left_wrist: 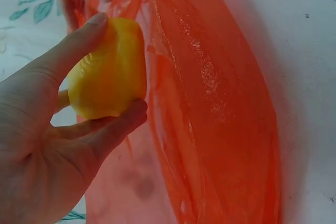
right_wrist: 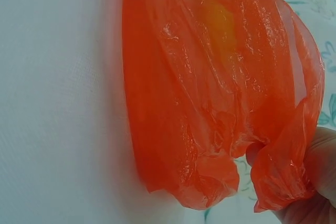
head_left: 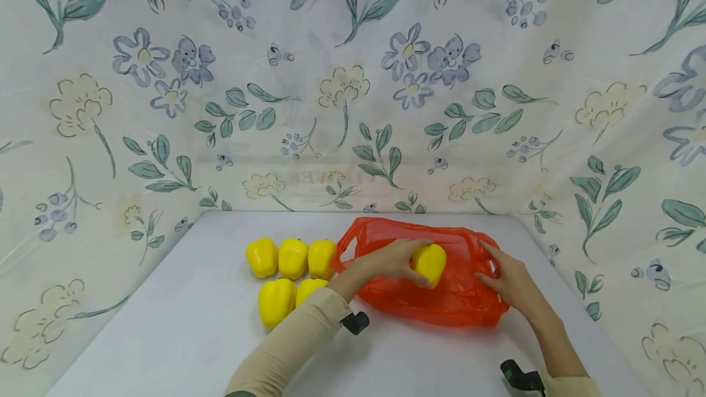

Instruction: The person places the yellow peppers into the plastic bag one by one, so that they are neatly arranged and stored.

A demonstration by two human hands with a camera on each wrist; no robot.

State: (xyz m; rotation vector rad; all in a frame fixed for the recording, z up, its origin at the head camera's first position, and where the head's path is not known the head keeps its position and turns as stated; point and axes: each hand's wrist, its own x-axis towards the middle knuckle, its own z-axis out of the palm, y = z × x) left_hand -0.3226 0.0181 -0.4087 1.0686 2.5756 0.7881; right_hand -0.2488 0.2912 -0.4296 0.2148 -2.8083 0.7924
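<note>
A yellow bell pepper (head_left: 429,265) is held in my left hand (head_left: 396,260), over the mouth of a red plastic bag (head_left: 425,305). The left wrist view shows thumb and fingers gripping the pepper (left_wrist: 113,72) from both sides, with the bag (left_wrist: 220,129) beneath and beside it. My right hand (head_left: 510,280) pinches the bag's right end by its edge. In the right wrist view the thumb and fingertips of that hand (right_wrist: 320,166) hold a gathered piece of red film, and a yellow shape shows faintly through the bag (right_wrist: 178,103).
Left of the bag, several yellow bell peppers (head_left: 293,258) stand in two rows on the white table (head_left: 149,336). My left forearm partly covers one pepper (head_left: 310,288) in the front row. A floral curtain (head_left: 309,109) encloses the back and sides.
</note>
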